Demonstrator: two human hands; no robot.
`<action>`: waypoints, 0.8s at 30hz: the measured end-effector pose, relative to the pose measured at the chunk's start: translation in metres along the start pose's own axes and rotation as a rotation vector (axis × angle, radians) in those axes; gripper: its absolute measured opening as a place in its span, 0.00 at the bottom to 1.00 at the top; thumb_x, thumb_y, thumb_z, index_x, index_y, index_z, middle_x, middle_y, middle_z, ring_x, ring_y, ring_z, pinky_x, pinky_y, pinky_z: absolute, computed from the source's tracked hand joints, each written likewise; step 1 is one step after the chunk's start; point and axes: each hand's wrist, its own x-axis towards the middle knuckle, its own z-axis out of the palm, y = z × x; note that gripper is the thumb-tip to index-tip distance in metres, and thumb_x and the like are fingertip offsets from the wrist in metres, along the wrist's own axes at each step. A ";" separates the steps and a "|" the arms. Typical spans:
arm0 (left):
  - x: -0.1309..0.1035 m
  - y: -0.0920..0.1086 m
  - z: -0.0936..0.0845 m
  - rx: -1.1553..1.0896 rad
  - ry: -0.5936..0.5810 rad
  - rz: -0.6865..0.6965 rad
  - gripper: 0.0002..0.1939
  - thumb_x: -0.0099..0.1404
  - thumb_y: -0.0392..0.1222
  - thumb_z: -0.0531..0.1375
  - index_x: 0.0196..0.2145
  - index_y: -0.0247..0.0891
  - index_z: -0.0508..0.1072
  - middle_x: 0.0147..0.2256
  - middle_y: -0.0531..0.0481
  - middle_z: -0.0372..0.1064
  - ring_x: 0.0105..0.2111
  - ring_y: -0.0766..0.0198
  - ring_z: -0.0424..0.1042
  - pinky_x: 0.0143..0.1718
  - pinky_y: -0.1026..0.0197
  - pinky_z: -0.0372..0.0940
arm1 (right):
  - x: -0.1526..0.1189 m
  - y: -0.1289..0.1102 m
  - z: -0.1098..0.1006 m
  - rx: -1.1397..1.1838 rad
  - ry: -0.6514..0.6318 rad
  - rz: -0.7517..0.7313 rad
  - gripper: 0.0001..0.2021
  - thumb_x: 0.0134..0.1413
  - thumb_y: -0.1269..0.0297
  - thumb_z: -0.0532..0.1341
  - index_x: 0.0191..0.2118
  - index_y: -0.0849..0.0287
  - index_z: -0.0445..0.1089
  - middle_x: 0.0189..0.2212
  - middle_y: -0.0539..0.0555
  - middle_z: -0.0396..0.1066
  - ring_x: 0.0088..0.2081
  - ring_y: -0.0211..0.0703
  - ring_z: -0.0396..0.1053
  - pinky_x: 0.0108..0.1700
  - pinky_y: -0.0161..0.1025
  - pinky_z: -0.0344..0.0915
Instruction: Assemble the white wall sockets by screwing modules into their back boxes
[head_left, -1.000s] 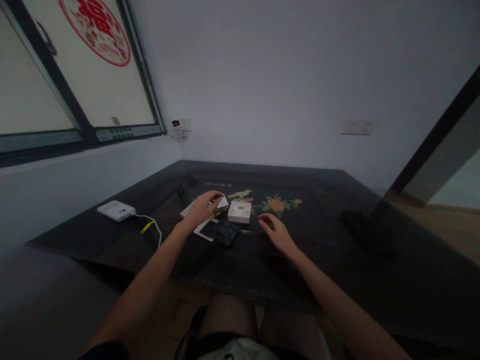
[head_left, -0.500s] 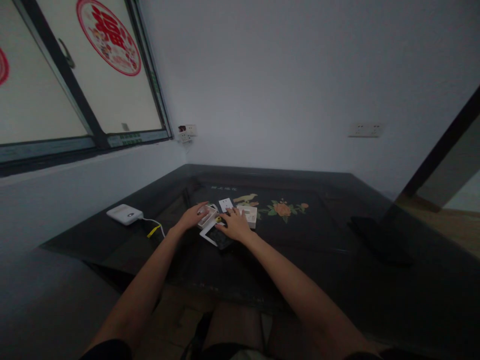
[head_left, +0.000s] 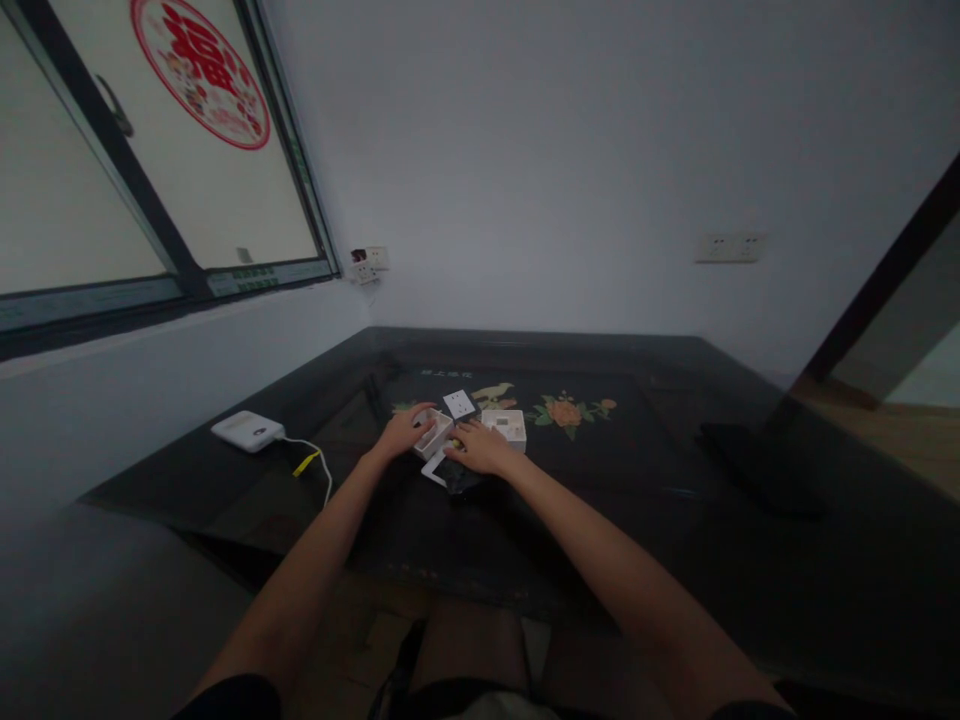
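Note:
My left hand is at the left side of a white open-topped box, its thumb and fingers about the box's left wall. My right hand lies palm down with fingers stretched out, over a small yellowish part that it mostly covers. Below the fingers are a white frame and a black piece, partly hidden. A white socket panel rests just beyond the hands. Right of it stands a second white box-shaped part, close to my right hand's knuckles.
The dark glossy table bears a painted bird and flowers. A white device with a white cable and yellow tag lies at left. At right is a flat black object. Wall sockets and a window lie beyond.
Both hands have shifted slightly right across the table. The open box, frame, black piece, socket panel and second white part have moved right too. The view has turned a little.

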 end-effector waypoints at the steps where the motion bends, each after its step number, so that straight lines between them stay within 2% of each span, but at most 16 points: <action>1: 0.000 0.003 0.002 -0.010 -0.003 0.017 0.24 0.62 0.49 0.54 0.55 0.43 0.66 0.50 0.49 0.70 0.49 0.56 0.70 0.52 0.58 0.62 | -0.004 0.004 -0.001 0.007 0.011 -0.011 0.21 0.60 0.50 0.51 0.53 0.52 0.66 0.59 0.57 0.61 0.61 0.55 0.53 0.58 0.55 0.53; 5: 0.004 0.020 0.014 -0.056 -0.022 0.075 0.24 0.62 0.49 0.53 0.55 0.42 0.66 0.51 0.48 0.70 0.48 0.56 0.71 0.51 0.57 0.62 | -0.022 0.021 -0.007 0.013 0.036 -0.056 0.20 0.60 0.51 0.51 0.52 0.53 0.68 0.56 0.57 0.64 0.59 0.52 0.57 0.57 0.49 0.56; 11: 0.010 0.056 0.033 -0.091 -0.041 0.105 0.23 0.63 0.47 0.54 0.55 0.44 0.66 0.53 0.50 0.68 0.52 0.56 0.68 0.54 0.58 0.60 | -0.054 0.050 -0.020 0.086 0.078 -0.099 0.19 0.60 0.53 0.53 0.51 0.54 0.69 0.53 0.57 0.67 0.56 0.51 0.61 0.56 0.48 0.56; 14: 0.011 0.075 0.042 -0.101 -0.053 0.097 0.22 0.63 0.47 0.55 0.55 0.46 0.67 0.51 0.51 0.70 0.51 0.56 0.69 0.52 0.58 0.60 | -0.069 0.062 -0.027 0.108 0.086 -0.125 0.19 0.60 0.54 0.52 0.51 0.54 0.69 0.53 0.58 0.67 0.56 0.52 0.61 0.55 0.48 0.57; 20: 0.013 0.108 0.059 -0.172 -0.093 0.144 0.22 0.64 0.47 0.53 0.55 0.45 0.67 0.49 0.49 0.72 0.48 0.57 0.71 0.50 0.59 0.62 | -0.097 0.081 -0.039 0.221 0.101 -0.096 0.15 0.59 0.57 0.55 0.50 0.50 0.70 0.51 0.54 0.69 0.54 0.49 0.64 0.55 0.47 0.58; 24: 0.013 0.128 0.070 -0.277 -0.088 0.159 0.22 0.64 0.45 0.53 0.55 0.42 0.67 0.50 0.46 0.70 0.50 0.56 0.70 0.52 0.57 0.61 | -0.116 0.093 -0.042 0.177 0.127 -0.061 0.17 0.60 0.57 0.52 0.52 0.51 0.68 0.53 0.56 0.67 0.54 0.51 0.64 0.54 0.49 0.59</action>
